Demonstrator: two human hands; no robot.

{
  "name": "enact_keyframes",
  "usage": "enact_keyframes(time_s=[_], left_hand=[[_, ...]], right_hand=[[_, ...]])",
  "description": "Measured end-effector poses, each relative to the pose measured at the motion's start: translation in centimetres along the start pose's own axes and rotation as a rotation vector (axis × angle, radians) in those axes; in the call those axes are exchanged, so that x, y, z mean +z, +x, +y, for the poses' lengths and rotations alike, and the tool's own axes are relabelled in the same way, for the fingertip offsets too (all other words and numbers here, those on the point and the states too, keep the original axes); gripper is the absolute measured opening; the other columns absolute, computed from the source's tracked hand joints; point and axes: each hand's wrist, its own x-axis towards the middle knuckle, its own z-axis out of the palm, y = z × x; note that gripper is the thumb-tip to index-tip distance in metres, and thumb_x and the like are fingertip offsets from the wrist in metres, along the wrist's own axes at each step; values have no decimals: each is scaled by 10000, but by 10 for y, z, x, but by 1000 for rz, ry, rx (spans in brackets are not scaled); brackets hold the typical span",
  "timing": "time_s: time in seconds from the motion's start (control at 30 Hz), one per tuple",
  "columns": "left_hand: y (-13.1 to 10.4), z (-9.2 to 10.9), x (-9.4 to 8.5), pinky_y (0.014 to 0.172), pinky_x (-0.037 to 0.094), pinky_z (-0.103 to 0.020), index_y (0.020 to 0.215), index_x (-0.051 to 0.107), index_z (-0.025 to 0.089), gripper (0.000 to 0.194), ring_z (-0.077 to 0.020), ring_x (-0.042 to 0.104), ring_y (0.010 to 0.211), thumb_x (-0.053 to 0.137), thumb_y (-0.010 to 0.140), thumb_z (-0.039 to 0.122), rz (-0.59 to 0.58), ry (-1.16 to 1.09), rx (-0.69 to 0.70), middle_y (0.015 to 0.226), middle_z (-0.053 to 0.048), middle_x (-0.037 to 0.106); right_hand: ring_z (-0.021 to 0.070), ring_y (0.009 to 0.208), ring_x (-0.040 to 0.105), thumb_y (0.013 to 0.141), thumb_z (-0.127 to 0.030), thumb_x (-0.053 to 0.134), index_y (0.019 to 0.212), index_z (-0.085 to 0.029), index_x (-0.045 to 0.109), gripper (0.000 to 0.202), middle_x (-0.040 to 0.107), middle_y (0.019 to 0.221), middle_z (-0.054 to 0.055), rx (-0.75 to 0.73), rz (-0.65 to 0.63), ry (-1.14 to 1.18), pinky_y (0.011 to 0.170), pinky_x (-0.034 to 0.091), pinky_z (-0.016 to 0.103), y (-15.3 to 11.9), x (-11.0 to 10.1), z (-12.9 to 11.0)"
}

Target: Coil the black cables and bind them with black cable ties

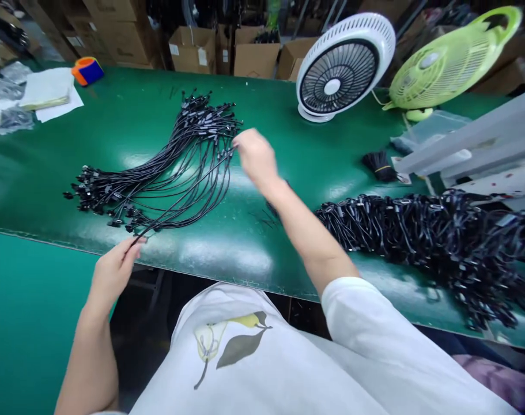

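A fanned-out bundle of black cables (158, 167) with small connectors lies on the green table, left of the middle. My left hand (115, 268) pinches one end of a black cable at the table's front edge. Over the bundle's right side, my right hand (256, 155) is closed on the other part of a cable, which runs between both hands above the others. A large heap of black cables (396, 230) covers the table to the right of my right forearm.
A white fan (340, 69) and a green fan (444, 63) stand at the back right. A small tied cable bundle (380, 166) lies near grey metal bars. An orange and blue tape roll (87, 71) and papers (50, 92) are at the back left. Cardboard boxes (256, 57) line the far edge.
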Motion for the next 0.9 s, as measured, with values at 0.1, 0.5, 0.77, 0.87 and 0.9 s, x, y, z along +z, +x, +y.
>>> enact_keyframes(time_s=[0.1,0.5,0.77,0.87,0.9], left_hand=[[-10,-41,-21,549,425,-243,851,695,211,234,-153,514,576,604,849,427,-50,-276,-186,632,-1,561],[28,66,89,844,532,-316,1021,704,201,298,-219,644,985,576,889,437,-155,-561,78,1038,-84,690],[15,94,112,513,416,-228,909,689,145,307,-78,358,443,603,892,440,-721,-972,-100,515,57,397],[21,84,97,417,312,-169,849,696,121,285,-37,207,408,685,839,405,-726,-1159,-263,508,84,298],[23,82,91,397,292,-156,830,697,117,265,-30,177,402,698,830,382,-699,-1215,-304,507,90,273]], right_hand=[[238,1146,476,1037,-268,247,1133,-129,593,385,597,1137,118,65,110,-203,982,334,459,6,-45,40],[178,651,594,893,-154,500,872,-186,639,143,690,779,70,-272,-854,87,566,325,296,-155,-73,-60],[169,796,618,978,-384,462,997,-193,647,266,673,958,64,-74,-557,-1,575,307,258,-131,-89,-13],[183,848,637,959,-387,499,1015,-202,659,251,688,982,51,-68,-567,143,656,391,265,-141,-78,16],[189,871,643,953,-387,504,1028,-202,661,253,696,994,51,-55,-566,196,687,414,272,-146,-74,24]])
